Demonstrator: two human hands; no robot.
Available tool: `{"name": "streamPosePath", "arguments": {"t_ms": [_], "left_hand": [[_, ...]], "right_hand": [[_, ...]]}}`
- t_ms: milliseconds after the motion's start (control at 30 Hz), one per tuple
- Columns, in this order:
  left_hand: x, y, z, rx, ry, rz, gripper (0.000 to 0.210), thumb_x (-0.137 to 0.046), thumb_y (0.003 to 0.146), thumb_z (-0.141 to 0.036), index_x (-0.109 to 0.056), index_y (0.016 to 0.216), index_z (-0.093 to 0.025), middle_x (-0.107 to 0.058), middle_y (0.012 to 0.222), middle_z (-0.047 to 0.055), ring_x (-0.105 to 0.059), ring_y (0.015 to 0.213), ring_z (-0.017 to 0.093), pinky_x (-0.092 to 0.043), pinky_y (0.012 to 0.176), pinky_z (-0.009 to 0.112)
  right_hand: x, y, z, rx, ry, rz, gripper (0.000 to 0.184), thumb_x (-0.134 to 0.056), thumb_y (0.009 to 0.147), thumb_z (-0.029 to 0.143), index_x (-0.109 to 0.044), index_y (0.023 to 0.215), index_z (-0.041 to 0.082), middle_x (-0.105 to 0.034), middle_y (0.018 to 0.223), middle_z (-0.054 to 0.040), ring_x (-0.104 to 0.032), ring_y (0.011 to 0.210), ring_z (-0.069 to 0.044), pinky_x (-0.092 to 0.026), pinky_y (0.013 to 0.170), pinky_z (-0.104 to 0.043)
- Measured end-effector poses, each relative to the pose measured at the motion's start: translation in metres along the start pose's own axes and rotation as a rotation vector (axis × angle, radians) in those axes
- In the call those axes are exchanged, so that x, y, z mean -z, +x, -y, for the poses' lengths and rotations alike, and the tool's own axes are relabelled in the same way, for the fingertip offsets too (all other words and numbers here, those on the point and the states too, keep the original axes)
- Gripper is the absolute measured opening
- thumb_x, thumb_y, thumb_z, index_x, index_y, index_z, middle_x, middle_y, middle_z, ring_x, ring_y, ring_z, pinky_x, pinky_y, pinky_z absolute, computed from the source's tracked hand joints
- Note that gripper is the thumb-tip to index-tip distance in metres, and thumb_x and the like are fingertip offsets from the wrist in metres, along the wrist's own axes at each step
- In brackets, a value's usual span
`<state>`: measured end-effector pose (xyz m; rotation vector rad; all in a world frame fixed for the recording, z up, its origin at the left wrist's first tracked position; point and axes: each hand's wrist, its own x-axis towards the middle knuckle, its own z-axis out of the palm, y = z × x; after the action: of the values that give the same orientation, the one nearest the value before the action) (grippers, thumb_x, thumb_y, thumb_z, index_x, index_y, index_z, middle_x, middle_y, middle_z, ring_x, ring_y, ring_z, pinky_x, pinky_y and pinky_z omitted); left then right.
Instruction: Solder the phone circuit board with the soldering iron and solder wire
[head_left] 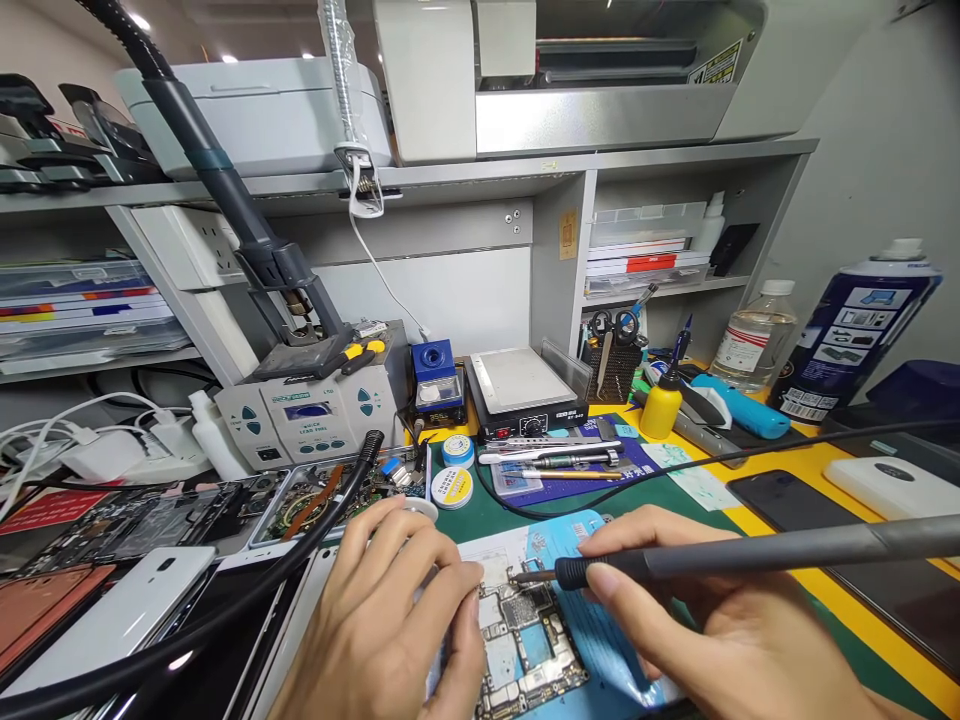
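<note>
A phone circuit board (pixel 555 668) lies on a blue packet (pixel 604 640) at the front of the bench. My right hand (pixel 720 620) grips a soldering iron (pixel 607 568) between thumb and fingers. Its thin tip points left and reaches over the upper part of the board; whether it touches cannot be seen. My left hand (pixel 397 610) is closed, with bent fingers and the thumb at the board's left edge, steadying it. Part of the board is hidden behind that hand.
A thick black hose (pixel 247 610) crosses the left side over several phones (pixel 112 620). Behind stand a rework station (pixel 307 420), a heating plate (pixel 525 385) and solder paste tins (pixel 452 487). A yellow bottle (pixel 661 405) and another phone (pixel 795 505) are on the right.
</note>
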<state>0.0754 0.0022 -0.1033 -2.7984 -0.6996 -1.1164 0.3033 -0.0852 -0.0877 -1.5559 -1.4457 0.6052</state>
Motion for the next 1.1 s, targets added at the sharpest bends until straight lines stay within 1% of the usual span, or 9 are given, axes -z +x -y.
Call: {"name": "streamPosePath", "arguments": {"t_ms": [67, 167, 200, 267, 333, 467, 633, 967, 1100], "left_hand": [[0.0, 0.001, 0.001, -0.005, 0.012, -0.009, 0.016, -0.061, 0.088, -0.006, -0.066, 0.097, -0.019, -0.06, 0.088, 0.002, -0.052, 0.093, 0.018, -0.041, 0.107, 0.049], [0.001, 0.002, 0.003, -0.023, 0.029, -0.013, 0.022, -0.059, 0.087, -0.003, -0.065, 0.1, -0.018, -0.06, 0.089, 0.003, -0.051, 0.093, 0.018, -0.041, 0.108, 0.051], [0.002, 0.002, 0.003, -0.033, 0.038, -0.011, 0.024, -0.057, 0.087, -0.001, -0.065, 0.102, -0.018, -0.06, 0.09, 0.003, -0.051, 0.093, 0.018, -0.04, 0.108, 0.051], [0.004, 0.001, 0.005, -0.052, 0.062, -0.006, 0.028, -0.054, 0.087, 0.001, -0.064, 0.106, -0.017, -0.06, 0.091, 0.004, -0.051, 0.094, 0.018, -0.04, 0.108, 0.051], [0.005, -0.001, 0.005, -0.072, 0.086, -0.02, 0.03, -0.052, 0.088, 0.002, -0.063, 0.108, -0.017, -0.061, 0.092, 0.004, -0.052, 0.095, 0.018, -0.04, 0.108, 0.051], [0.005, -0.002, 0.006, -0.068, 0.086, -0.048, 0.031, -0.051, 0.087, 0.004, -0.062, 0.107, -0.017, -0.06, 0.091, 0.004, -0.052, 0.095, 0.017, -0.04, 0.108, 0.051], [0.005, -0.003, 0.006, -0.077, 0.076, -0.076, 0.03, -0.052, 0.087, 0.004, -0.062, 0.107, -0.017, -0.06, 0.089, 0.003, -0.051, 0.094, 0.017, -0.04, 0.106, 0.05], [0.005, -0.003, 0.006, -0.058, 0.075, -0.105, 0.031, -0.052, 0.086, 0.006, -0.061, 0.105, -0.017, -0.06, 0.088, 0.003, -0.051, 0.093, 0.017, -0.042, 0.105, 0.049], [0.012, 0.002, 0.008, -0.077, 0.104, -0.141, 0.029, -0.053, 0.085, 0.007, -0.062, 0.103, -0.014, -0.06, 0.089, 0.005, -0.052, 0.095, 0.018, -0.044, 0.102, 0.048]], "right_hand": [[0.0, 0.0, 0.0, -0.03, 0.043, 0.015, 0.022, -0.061, 0.094, 0.041, -0.071, 0.088, 0.023, -0.049, 0.056, 0.0059, -0.046, 0.047, -0.012, -0.038, 0.044, -0.023], [0.0, 0.004, 0.003, -0.182, 0.209, -0.003, 0.027, -0.065, 0.092, 0.049, -0.07, 0.088, 0.023, -0.049, 0.051, 0.0074, -0.046, 0.045, -0.011, -0.037, 0.042, -0.021], [0.001, 0.006, 0.004, -0.228, 0.271, -0.017, 0.03, -0.067, 0.09, 0.052, -0.069, 0.087, 0.023, -0.052, 0.053, 0.0069, -0.046, 0.043, -0.01, -0.036, 0.04, -0.02], [0.003, 0.01, 0.005, -0.292, 0.31, 0.024, 0.037, -0.074, 0.084, 0.056, -0.067, 0.076, 0.021, -0.053, 0.05, 0.0064, -0.048, 0.04, -0.01, -0.035, 0.038, -0.019], [0.004, 0.015, 0.004, -0.348, 0.287, 0.043, 0.045, -0.07, 0.086, 0.063, -0.066, 0.071, 0.02, -0.052, 0.041, 0.0053, -0.046, 0.035, -0.01, -0.034, 0.036, -0.02], [0.006, 0.021, 0.001, -0.382, 0.298, 0.061, 0.053, -0.066, 0.087, 0.068, -0.066, 0.069, 0.019, -0.056, 0.037, 0.0026, -0.041, 0.03, -0.009, -0.035, 0.033, -0.019], [0.006, 0.025, -0.004, -0.437, 0.373, 0.077, 0.059, -0.064, 0.088, 0.07, -0.069, 0.069, 0.015, -0.056, 0.035, 0.0017, -0.039, 0.026, -0.007, -0.033, 0.03, -0.016], [0.005, 0.028, -0.009, -0.468, 0.481, 0.082, 0.062, -0.067, 0.086, 0.07, -0.07, 0.065, 0.012, -0.057, 0.034, -0.0002, -0.042, 0.024, -0.006, -0.031, 0.028, -0.014], [0.007, 0.027, -0.008, -0.465, 0.515, 0.083, 0.059, -0.069, 0.087, 0.067, -0.069, 0.066, 0.012, -0.056, 0.034, 0.0002, -0.041, 0.024, -0.006, -0.032, 0.027, -0.014]]}}
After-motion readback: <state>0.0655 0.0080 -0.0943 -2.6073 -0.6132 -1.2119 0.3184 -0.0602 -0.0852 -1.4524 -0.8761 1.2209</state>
